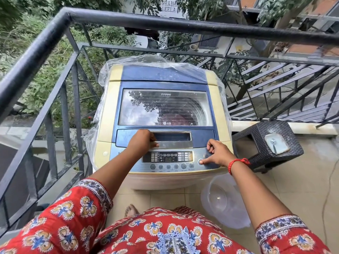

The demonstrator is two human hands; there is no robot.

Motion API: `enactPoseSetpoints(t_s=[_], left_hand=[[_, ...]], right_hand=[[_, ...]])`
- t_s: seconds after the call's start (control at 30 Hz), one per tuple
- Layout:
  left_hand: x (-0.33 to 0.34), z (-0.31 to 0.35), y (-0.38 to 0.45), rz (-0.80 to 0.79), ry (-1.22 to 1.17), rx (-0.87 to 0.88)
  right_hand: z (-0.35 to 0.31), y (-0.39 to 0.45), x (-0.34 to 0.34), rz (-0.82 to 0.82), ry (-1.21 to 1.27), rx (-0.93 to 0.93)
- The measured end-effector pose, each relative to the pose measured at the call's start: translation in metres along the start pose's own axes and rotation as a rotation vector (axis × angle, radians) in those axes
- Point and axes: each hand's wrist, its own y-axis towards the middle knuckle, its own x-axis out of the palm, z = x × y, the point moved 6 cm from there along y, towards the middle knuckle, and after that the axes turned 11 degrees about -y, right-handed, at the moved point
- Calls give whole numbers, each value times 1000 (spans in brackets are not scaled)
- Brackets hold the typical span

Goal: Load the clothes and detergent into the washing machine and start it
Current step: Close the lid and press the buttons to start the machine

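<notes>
Your right hand [216, 153] has its fingers curled together, thumb tip on the round silver button [201, 162] at the blue-and-cream top-loading washing machine [165, 110] panel's right end; your left hand [144, 141] rests fisted, holding nothing.

control panel [167, 157] labels too small to read | drum contents behind lid window [165, 107] obscured by reflections | basin [222, 202] partly behind arm

Washing machine [161, 110] lid shut, left hand [142, 141] on lid handle, right hand [215, 155] thumb on a panel button [200, 161]
</notes>
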Motion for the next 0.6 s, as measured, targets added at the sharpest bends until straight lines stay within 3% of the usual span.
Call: enactPoseSetpoints(t_s=[0.3, 0.47, 0.6], left_hand=[[2, -5, -3, 61, -5, 64], [8, 6, -25, 144, -71, 364], [17, 15, -33, 181, -219, 406]], right_hand=[[-6, -1, -3, 19, -123, -54], [-34, -12, 6, 323, 67, -255], [-64, -9, 21, 302, 277, -369]])
